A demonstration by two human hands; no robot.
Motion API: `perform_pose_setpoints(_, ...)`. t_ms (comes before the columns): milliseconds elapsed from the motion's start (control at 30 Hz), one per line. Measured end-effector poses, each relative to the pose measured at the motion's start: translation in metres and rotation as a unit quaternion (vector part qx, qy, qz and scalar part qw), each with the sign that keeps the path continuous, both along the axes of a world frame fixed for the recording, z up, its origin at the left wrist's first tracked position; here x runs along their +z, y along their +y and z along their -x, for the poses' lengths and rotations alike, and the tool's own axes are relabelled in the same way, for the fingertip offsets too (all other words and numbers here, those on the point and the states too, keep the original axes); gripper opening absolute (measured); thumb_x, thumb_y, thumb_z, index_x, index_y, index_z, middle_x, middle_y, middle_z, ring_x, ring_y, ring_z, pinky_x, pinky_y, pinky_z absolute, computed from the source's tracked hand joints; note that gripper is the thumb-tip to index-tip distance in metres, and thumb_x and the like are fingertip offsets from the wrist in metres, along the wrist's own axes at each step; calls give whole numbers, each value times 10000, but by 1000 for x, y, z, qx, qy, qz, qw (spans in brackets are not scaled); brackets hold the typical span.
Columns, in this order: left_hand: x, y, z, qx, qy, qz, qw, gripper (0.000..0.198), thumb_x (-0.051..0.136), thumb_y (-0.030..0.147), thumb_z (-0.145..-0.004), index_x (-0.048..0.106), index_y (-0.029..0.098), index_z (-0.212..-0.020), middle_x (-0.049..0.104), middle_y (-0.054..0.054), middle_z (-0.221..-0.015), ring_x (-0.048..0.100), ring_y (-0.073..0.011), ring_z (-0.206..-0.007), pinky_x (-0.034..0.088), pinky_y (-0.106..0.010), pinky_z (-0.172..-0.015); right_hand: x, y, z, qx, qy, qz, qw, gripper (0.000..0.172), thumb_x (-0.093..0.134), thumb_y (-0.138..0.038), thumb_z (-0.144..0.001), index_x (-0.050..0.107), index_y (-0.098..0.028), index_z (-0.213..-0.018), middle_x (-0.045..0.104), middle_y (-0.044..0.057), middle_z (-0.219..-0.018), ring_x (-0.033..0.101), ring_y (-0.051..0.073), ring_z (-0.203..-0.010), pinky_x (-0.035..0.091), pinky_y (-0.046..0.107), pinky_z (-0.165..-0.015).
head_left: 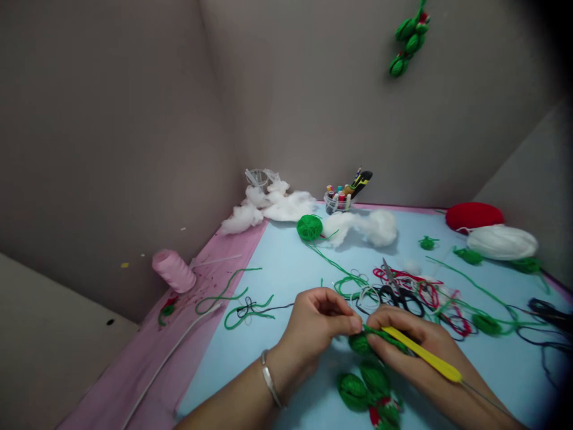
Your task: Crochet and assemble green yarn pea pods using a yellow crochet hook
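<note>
My right hand [412, 343] is closed around a crochet hook with a yellow handle [425, 355]; its rear metal end points toward the lower right. Green yarn work [360, 342] lies between my two hands, and the fingers of both press on it. With thumb and fingertips, my left hand [317, 316] pinches the green yarn near the hook's tip, which is hidden. Just below hang or lie padded green crocheted pieces [364, 385] with red and white bits [380, 411]. I cannot tell whether they join the part in my fingers.
Black-handled scissors [398, 292] lie among tangled red and green yarn ahead. Farther back are a green yarn ball [309, 227], white stuffing [289, 207] and a tub of pens [340, 202]. Red yarn [474, 216] and white yarn [501, 242] sit right; a pink spool [173, 270] is left.
</note>
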State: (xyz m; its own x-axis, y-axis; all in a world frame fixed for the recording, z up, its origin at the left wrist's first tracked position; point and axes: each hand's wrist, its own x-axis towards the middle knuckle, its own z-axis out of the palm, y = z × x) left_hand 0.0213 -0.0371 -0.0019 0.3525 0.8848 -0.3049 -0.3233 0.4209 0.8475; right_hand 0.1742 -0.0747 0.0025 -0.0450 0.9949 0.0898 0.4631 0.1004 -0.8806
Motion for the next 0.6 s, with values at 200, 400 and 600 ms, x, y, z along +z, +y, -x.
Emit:
perform_pose_setpoints(200, 3, 1, 0, -12, 20, -72, 997, 459, 876, 317, -419, 519, 153, -656, 585, 19, -607, 456, -66, -535, 307, -224, -536, -8, 1, -9, 33, -30, -35, 998, 239, 550, -386, -814, 679, -216, -707, 637, 18, -667, 622, 173, -610, 481, 242, -546)
perform_pose_setpoints(400, 1, 0, 0, -33, -95, -58, 993, 487, 859, 273, -485, 416, 177, -663, 578, 38, -618, 470, -51, -548, 318, -206, -555, -9, 2, -16, 34, -29, -35, 998, 260, 558, -393, -833, 673, -226, -670, 636, 13, -674, 616, 167, -638, 483, 225, -572)
perform_pose_setpoints(600, 2, 1, 1, -62, -103, -50, 991, 509, 865, 256, -490, 385, 175, -643, 586, 26, -627, 470, -47, -546, 307, -203, -556, -8, 5, -19, 42, -12, -25, 999, 243, 576, -377, -811, 676, -224, -651, 642, 15, -670, 618, 170, -643, 483, 230, -582)
